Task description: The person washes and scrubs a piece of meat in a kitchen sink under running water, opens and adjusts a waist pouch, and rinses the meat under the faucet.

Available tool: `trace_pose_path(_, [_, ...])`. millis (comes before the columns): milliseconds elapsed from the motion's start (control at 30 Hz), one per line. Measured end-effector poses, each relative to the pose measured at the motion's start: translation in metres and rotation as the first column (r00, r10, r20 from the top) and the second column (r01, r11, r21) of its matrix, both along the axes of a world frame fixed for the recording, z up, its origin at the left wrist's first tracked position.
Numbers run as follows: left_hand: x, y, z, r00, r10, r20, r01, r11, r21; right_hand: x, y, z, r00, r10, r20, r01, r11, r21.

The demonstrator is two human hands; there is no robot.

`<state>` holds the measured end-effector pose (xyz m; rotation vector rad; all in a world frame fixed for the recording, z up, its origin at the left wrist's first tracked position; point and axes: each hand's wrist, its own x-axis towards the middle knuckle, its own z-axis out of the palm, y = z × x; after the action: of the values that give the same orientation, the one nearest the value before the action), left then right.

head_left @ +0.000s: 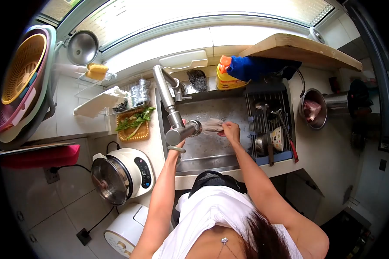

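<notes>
- A steel sink (194, 160) sits in front of a person in a white top, seen from above; every place here is given from that sink.
- Right hand (231, 131): over the middle of the sink, thumb and fingers pinched together on one end of a limp, pale beige piece (212, 125). What the piece is made of cannot be told.
- The limp, pale beige piece stretches leftward over the sink basin, toward the spout of a brushed-metal faucet (171, 108), which rises from the sink's far edge.
- Left hand (181, 143): over the left part of the sink, mostly hidden behind the faucet head. Whether its fingers are apart or closed on anything cannot be told. A pale bangle (176, 149) circles that wrist.
- In the sink's right end: a draining rack (283, 156) with metal utensils, one red-handled (294, 152).
- Beyond the sink's far edge: a yellow bottle (229, 82) with an orange cap, touching a blue cloth (259, 68).
- Right of the sink: a steel bowl (320, 122) holding a pink piece of raw meat (311, 110).
- Just left of the sink: a golden-brown basket (136, 136) of leafy green stalks (136, 121).
- Left of the sink, on the nearer side: a white electric cooker (136, 157) with a dark control panel.
</notes>
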<state>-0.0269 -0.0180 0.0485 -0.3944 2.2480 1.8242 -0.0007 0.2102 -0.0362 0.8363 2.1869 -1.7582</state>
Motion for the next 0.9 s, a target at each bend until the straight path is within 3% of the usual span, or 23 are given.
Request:
trace_pose_path(33, [0.000,0.003,0.014,1.000,0.001,-0.002,-0.001,1.000,-0.001,-0.001,0.002,-0.017,0.997,-0.076,0.010,0.076,0.974,-0.212])
trace_pose_path(100, [0.000,0.013,0.042,0.972,-0.060,-0.227,0.012,0.978,-0.207,-0.008,0.003,0.024,0.994,-0.095,0.050,0.105,0.954,-0.282])
trace_pose_path(167, [-0.005,0.003,0.040,0.981,-0.111,-0.162,0.090,0.987,-0.130,-0.013,0.006,0.041,0.976,-0.201,0.081,0.217,0.906,-0.363])
trace_pose_path(233, [-0.009,-0.008,0.034,0.981,-0.168,-0.097,0.164,0.985,-0.045,-0.014,0.013,0.048,0.983,-0.158,0.094,0.184,0.867,-0.463])
trace_pose_path(300, [-0.012,-0.013,0.020,0.902,-0.379,-0.208,0.293,0.889,-0.351,-0.009,0.012,0.039,0.938,-0.335,0.092,0.291,0.614,-0.734])
trace_pose_path(367, [-0.017,-0.016,0.004,0.803,-0.499,-0.326,0.213,0.751,-0.625,0.003,0.002,0.009,0.918,-0.370,0.144,0.339,0.542,-0.769])
trace_pose_path(433, [-0.020,0.003,0.020,0.738,-0.503,-0.450,0.184,0.791,-0.583,0.006,-0.023,0.016,0.889,-0.246,0.386,0.441,0.686,-0.579])
trace_pose_path(467, [-0.020,0.006,-0.007,0.857,-0.357,-0.372,0.267,0.924,-0.272,0.003,-0.033,0.016,0.889,-0.245,0.386,0.440,0.687,-0.578])
trace_pose_path(500, [-0.012,0.015,-0.015,0.813,-0.414,-0.409,0.218,0.868,-0.446,-0.001,-0.042,0.015,0.857,-0.120,0.501,0.473,0.569,-0.673])
trace_pose_path(533, [-0.002,0.024,-0.034,0.778,-0.462,-0.427,0.239,0.845,-0.478,-0.005,-0.048,0.013,0.811,0.025,0.584,0.517,0.435,-0.737])
trace_pose_path(567, [0.009,0.036,-0.037,0.803,-0.460,-0.378,0.284,0.854,-0.437,-0.010,-0.050,0.002,0.812,0.028,0.583,0.515,0.436,-0.738])
trace_pose_path(633, [0.030,0.062,-0.022,0.890,-0.414,-0.193,0.359,0.895,-0.263,-0.022,-0.055,-0.027,0.859,0.227,0.458,0.459,0.054,-0.887])
trace_pose_path(667, [0.035,0.077,0.016,0.826,-0.503,-0.255,0.377,0.829,-0.414,-0.025,-0.047,-0.026,0.831,0.317,0.457,0.475,0.023,-0.880])
trace_pose_path(700, [0.036,0.088,0.047,0.749,-0.593,-0.296,0.369,0.744,-0.557,-0.026,-0.052,-0.023,0.830,0.321,0.456,0.475,0.023,-0.880])
trace_pose_path(767, [0.029,0.083,0.016,0.742,-0.599,-0.302,0.375,0.743,-0.554,-0.016,-0.076,-0.017,0.895,0.113,0.432,0.420,0.119,-0.900])
trace_pose_path(833, [-0.004,0.054,-0.067,0.882,-0.433,-0.187,0.334,0.853,-0.401,-0.002,-0.099,-0.008,0.926,-0.097,0.364,0.377,0.234,-0.896])
trace_pose_path(867, [-0.029,0.050,-0.056,0.994,-0.091,0.064,0.105,0.959,-0.265,0.000,-0.108,-0.003,0.930,-0.196,0.312,0.359,0.292,-0.886])
trace_pose_path(900, [-0.033,0.041,-0.067,0.961,0.018,-0.275,-0.073,0.978,-0.194,0.002,-0.112,0.006,0.922,-0.290,0.256,0.351,0.349,-0.869])
